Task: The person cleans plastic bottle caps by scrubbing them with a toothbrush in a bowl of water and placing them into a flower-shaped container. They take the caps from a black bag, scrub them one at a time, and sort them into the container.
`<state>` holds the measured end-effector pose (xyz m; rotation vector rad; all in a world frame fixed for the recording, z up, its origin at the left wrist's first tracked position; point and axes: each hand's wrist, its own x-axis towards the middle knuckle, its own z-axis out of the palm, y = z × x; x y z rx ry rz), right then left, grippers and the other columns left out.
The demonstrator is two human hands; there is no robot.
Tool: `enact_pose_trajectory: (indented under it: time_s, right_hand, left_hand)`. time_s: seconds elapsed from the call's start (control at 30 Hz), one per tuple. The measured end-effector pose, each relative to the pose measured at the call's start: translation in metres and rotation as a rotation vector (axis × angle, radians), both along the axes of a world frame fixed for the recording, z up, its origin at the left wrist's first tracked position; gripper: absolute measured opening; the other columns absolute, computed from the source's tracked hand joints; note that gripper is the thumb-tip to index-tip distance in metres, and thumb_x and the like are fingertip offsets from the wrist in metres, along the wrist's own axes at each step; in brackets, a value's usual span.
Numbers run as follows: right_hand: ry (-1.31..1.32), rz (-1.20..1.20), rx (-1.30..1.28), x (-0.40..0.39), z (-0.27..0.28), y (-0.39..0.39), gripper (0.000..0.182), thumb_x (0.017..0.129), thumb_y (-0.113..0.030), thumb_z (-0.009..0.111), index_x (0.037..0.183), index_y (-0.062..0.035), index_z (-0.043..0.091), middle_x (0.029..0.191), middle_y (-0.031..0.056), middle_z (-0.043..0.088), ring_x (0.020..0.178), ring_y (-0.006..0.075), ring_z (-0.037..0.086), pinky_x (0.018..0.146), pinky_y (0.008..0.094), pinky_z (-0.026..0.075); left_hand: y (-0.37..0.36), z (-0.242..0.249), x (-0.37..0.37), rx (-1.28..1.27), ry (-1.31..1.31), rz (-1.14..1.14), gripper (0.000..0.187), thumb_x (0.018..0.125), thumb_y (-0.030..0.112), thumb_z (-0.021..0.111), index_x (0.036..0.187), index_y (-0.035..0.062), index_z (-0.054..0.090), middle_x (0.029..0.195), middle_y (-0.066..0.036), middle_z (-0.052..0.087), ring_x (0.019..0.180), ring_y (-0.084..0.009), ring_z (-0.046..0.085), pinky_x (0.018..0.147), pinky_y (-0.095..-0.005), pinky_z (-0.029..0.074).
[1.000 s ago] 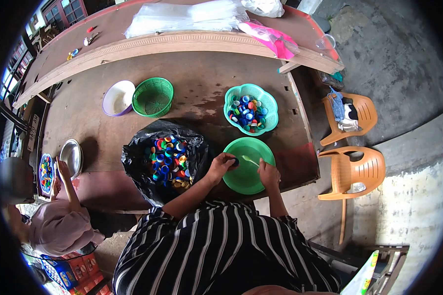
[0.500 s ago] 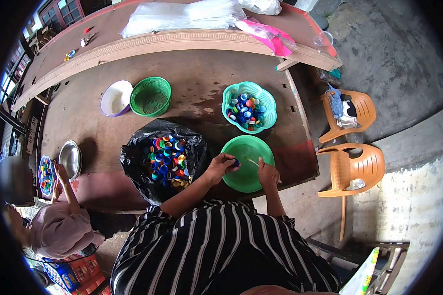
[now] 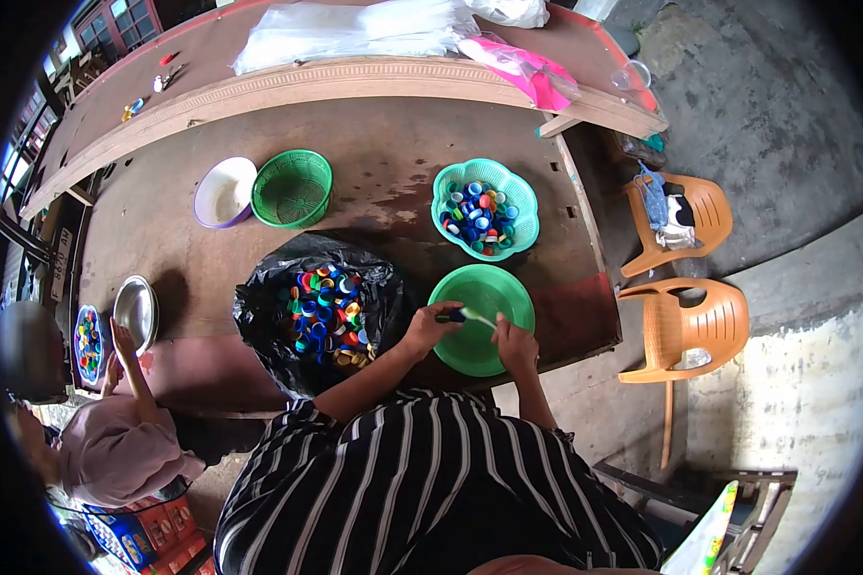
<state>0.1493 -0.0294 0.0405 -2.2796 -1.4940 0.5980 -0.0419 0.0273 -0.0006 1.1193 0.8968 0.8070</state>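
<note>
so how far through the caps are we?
Done: a batch of caps lies in the teal bowl. In hand: left hand grips one cap, right hand works a thin tool on it over the green bowl. Left: many caps in the black bag.

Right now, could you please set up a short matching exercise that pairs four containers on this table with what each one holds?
Column one:
1. black bag
2. flower-shaped teal basket
3. round green mesh basket
4. green bowl under the hands

Column two:
A. a smaller batch of mostly blue caps
B. nothing visible inside, beside the white bowl
C. the large heap of mixed-colour caps
D. no loose caps; the left hand holds a dark cap over it, the right hand a thin pale tool

Pairs: 1-C, 2-A, 3-B, 4-D
</note>
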Motion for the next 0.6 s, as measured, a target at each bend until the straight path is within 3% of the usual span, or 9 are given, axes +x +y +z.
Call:
enact_pose_trajectory:
  time_s: [0.07, 0.13, 0.2, 0.27, 0.33, 0.4, 0.5, 0.6]
  right_hand:
    - [-0.072, 0.079, 0.019, -0.003, 0.003, -0.003, 0.048, 0.095, -0.043, 0.036, 0.075, -0.0084, 0.062, 0.067, 0.0100, 0.063, 0.070, 0.0354, 0.063, 0.069, 0.0490, 0.047]
    - [-0.135, 0.000, 0.013, 0.006, -0.009, 0.000, 0.049, 0.095, -0.043, 0.036, 0.071, -0.0082, 0.061, 0.066, 0.0096, 0.062, 0.070, 0.0354, 0.062, 0.069, 0.0488, 0.047]
    - [-0.194, -0.066, 0.010, 0.007, -0.007, 0.004, 0.051, 0.095, -0.043, 0.036, 0.068, -0.0079, 0.060, 0.064, 0.0092, 0.061, 0.069, 0.0355, 0.062, 0.068, 0.0486, 0.046]
    - [-0.052, 0.039, 0.051, -0.007, 0.011, 0.001, 0.049, 0.095, -0.041, 0.040, 0.064, -0.0089, 0.061, 0.068, 0.0144, 0.063, 0.069, 0.0375, 0.062, 0.066, 0.0504, 0.047]
    - [-0.103, -0.013, -0.001, -0.004, 0.001, 0.006, 0.051, 0.095, -0.043, 0.038, 0.064, -0.0093, 0.062, 0.067, 0.0142, 0.063, 0.069, 0.0373, 0.062, 0.067, 0.0499, 0.047]
    - [-0.162, -0.058, -0.051, -0.001, 0.001, 0.008, 0.053, 0.095, -0.044, 0.037, 0.063, -0.0096, 0.062, 0.067, 0.0140, 0.063, 0.069, 0.0371, 0.063, 0.068, 0.0495, 0.047]
    - [0.030, -0.148, -0.049, -0.006, 0.007, 0.008, 0.057, 0.096, -0.046, 0.033, 0.062, -0.0100, 0.063, 0.067, 0.0134, 0.064, 0.071, 0.0367, 0.063, 0.070, 0.0488, 0.047]
    - [0.036, 0.000, -0.024, -0.010, 0.005, 0.004, 0.059, 0.096, -0.047, 0.032, 0.063, -0.0102, 0.064, 0.068, 0.0132, 0.065, 0.072, 0.0367, 0.064, 0.072, 0.0487, 0.047]
  left_hand:
    - [0.000, -0.003, 0.004, 0.022, 0.047, -0.017, 0.038, 0.077, 0.001, 0.070, 0.113, -0.0025, 0.059, 0.099, -0.007, 0.064, 0.090, -0.0138, 0.061, 0.079, -0.0260, 0.050]
    - [-0.001, -0.007, 0.010, 0.044, 0.088, -0.028, 0.041, 0.075, 0.002, 0.072, 0.113, -0.0037, 0.058, 0.099, -0.007, 0.064, 0.089, -0.0135, 0.061, 0.079, -0.0254, 0.049]
    - [-0.001, -0.009, 0.014, -0.053, -0.034, -0.010, 0.040, 0.081, 0.006, 0.069, 0.116, -0.0054, 0.054, 0.102, -0.009, 0.063, 0.090, -0.0123, 0.060, 0.080, -0.0246, 0.048]
    - [-0.001, -0.003, 0.012, -0.076, -0.006, -0.023, 0.035, 0.084, 0.008, 0.066, 0.115, -0.0049, 0.054, 0.102, -0.008, 0.063, 0.090, -0.0128, 0.060, 0.081, -0.0252, 0.048]
    - [0.000, -0.003, 0.010, -0.093, 0.017, -0.042, 0.032, 0.087, 0.011, 0.063, 0.114, -0.0045, 0.054, 0.103, -0.008, 0.062, 0.091, -0.0134, 0.060, 0.081, -0.0258, 0.049]
    - [-0.001, -0.006, 0.009, -0.371, -0.308, 0.021, 0.024, 0.094, 0.015, 0.053, 0.112, -0.0015, 0.054, 0.104, -0.009, 0.061, 0.093, -0.0149, 0.059, 0.082, -0.0268, 0.050]
    - [-0.001, -0.010, 0.010, -0.410, -0.428, 0.042, 0.022, 0.097, 0.016, 0.046, 0.111, 0.0008, 0.053, 0.108, -0.009, 0.059, 0.096, -0.0161, 0.058, 0.085, -0.0276, 0.050]
    - [0.002, -0.008, 0.007, -0.424, -0.529, 0.008, 0.021, 0.097, 0.015, 0.047, 0.112, 0.0020, 0.054, 0.111, -0.010, 0.058, 0.096, -0.0152, 0.057, 0.087, -0.0263, 0.049]
